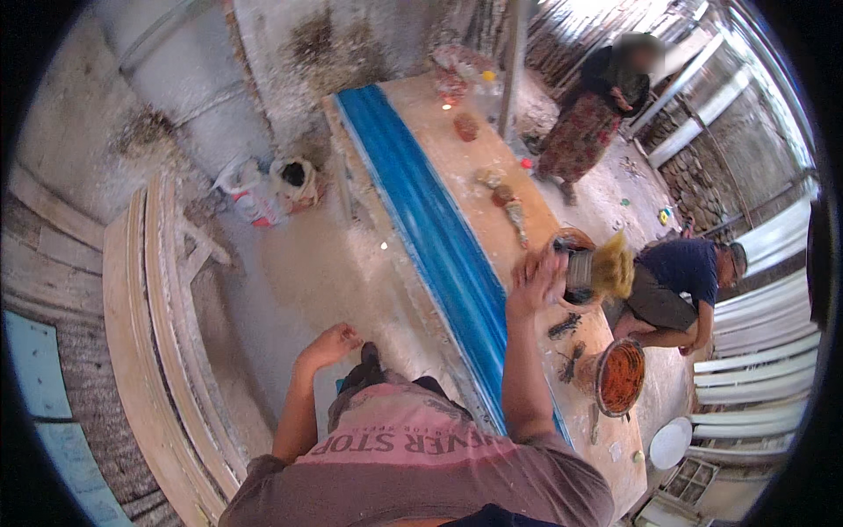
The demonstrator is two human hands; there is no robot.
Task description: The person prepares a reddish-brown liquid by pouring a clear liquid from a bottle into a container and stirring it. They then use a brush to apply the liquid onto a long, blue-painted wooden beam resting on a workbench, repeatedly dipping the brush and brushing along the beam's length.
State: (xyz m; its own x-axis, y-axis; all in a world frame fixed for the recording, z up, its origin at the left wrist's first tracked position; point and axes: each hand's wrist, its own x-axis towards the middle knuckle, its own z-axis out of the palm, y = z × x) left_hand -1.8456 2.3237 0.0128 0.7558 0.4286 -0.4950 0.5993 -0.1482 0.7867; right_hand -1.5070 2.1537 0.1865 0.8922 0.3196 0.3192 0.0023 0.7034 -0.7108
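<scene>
Paintbrush [600,268], wide with yellowish bristles, is raised above the table [492,158] beside the blue sheet [439,237], right hand [537,283] fingers wrapped around its handle. Left hand [332,344] hangs loosely curled, holding nothing, well left of the sheet.

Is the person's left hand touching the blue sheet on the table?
Apart. The head view shows the left hand hanging over bare floor, well clear of the blue sheet.

We note a long wooden bench [457,167]; a blue corrugated sheet [430,228] lies along it, an orange-stained bucket [620,376] standing just beyond our gripping hand [534,285].
</scene>
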